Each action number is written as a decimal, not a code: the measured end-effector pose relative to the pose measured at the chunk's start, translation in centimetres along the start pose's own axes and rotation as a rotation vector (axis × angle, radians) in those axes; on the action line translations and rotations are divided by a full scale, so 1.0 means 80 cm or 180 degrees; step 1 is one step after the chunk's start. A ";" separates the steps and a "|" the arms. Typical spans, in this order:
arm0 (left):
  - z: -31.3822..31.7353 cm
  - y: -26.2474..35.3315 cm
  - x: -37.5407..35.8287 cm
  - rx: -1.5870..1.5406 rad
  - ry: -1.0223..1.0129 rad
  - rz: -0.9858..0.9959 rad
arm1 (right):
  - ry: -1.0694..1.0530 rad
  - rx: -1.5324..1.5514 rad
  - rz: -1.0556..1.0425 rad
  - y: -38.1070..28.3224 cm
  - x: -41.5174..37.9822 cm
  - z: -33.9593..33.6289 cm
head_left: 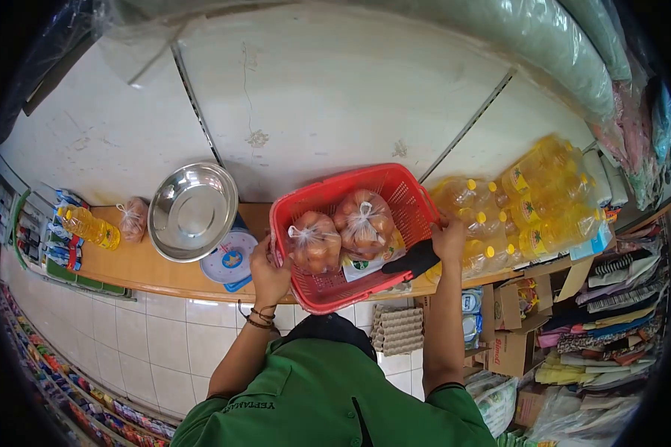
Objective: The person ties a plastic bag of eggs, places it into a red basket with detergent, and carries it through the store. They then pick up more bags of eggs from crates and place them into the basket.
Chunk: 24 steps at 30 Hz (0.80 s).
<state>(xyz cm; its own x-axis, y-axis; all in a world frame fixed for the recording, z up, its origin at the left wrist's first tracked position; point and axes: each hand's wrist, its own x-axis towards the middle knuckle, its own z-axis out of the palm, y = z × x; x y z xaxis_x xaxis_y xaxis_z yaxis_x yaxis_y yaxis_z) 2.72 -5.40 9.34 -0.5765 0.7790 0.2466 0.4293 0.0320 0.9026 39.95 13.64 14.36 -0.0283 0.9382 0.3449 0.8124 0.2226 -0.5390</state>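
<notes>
A red plastic basket (306,302) is held between my two hands at the front of the wooden shelf. My left hand (271,270) is closed on its left rim, and my right hand (449,240) grips the right rim. Inside lie two knotted clear plastic bags of brown eggs, one bag (314,247) at the left and another bag (364,223) behind it. Under them shows part of a white printed packet (365,265). A black item (414,261) lies along the right front side of the basket; its kind I cannot make out.
On the shelf (134,267) left of the basket stand a weighing scale (230,261) with a steel bowl (193,212), a small egg bag (133,219) and an oil bottle (89,227). Oil bottles (533,201) crowd the right. Egg trays (397,329) and cardboard boxes (511,352) are below.
</notes>
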 end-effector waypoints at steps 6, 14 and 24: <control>0.007 0.022 0.010 -0.0288 0.0294 0.0061 | -0.0021 0.0915 0.0346 0.007 -0.008 -0.009; 0.010 0.100 0.038 -0.3676 -0.0719 -0.1668 | -0.0153 0.2526 0.0635 -0.008 0.001 -0.042; 0.186 0.179 0.074 -0.5559 -0.2953 -0.1963 | -0.1128 0.2237 -0.0252 -0.107 -0.029 -0.084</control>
<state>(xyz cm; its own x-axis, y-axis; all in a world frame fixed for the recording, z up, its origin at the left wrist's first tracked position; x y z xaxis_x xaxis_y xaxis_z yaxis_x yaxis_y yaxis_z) 15.78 9.02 18.46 0.3293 0.9338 0.1400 -0.9284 0.2932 0.2283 36.98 7.78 23.34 -0.3505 0.9148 0.2009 0.2452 0.2967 -0.9230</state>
